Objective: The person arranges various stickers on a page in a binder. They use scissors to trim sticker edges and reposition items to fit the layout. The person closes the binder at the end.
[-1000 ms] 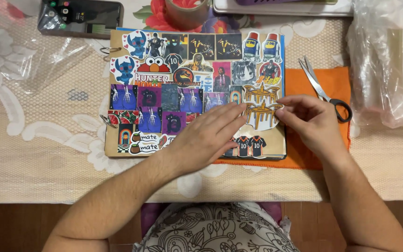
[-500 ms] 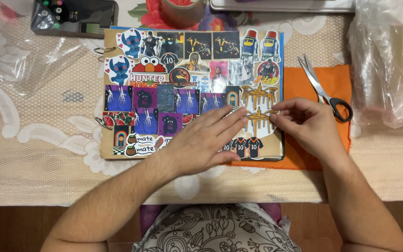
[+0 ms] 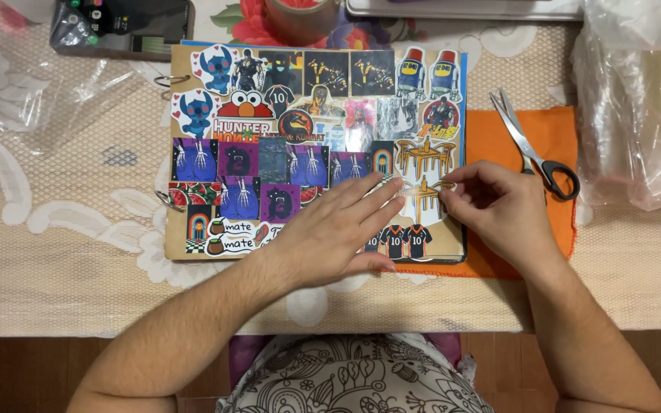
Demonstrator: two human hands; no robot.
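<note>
A brown cardboard binder cover (image 3: 181,55) covered with colourful stickers lies on the table. My left hand (image 3: 338,229) rests flat on its lower middle, fingers spread, with the index fingertip by a yellow table sticker (image 3: 422,157). My right hand (image 3: 499,210) is at the cover's right edge. Its thumb and fingers pinch a small clear strip (image 3: 420,193), apparently tape, that lies across a second table sticker. The strip spans the gap between my two hands.
Scissors (image 3: 533,149) lie on an orange cloth (image 3: 556,126) right of the cover. A tape roll (image 3: 300,15) and a dark device (image 3: 124,27) sit at the back. Clear plastic bags (image 3: 636,115) crowd the right; clear film (image 3: 40,84) lies left. The table edge (image 3: 78,335) is near.
My left fingers have flattened onto the cover and the clear strip now lies lower against the table sticker. My right hand has hardly moved.
</note>
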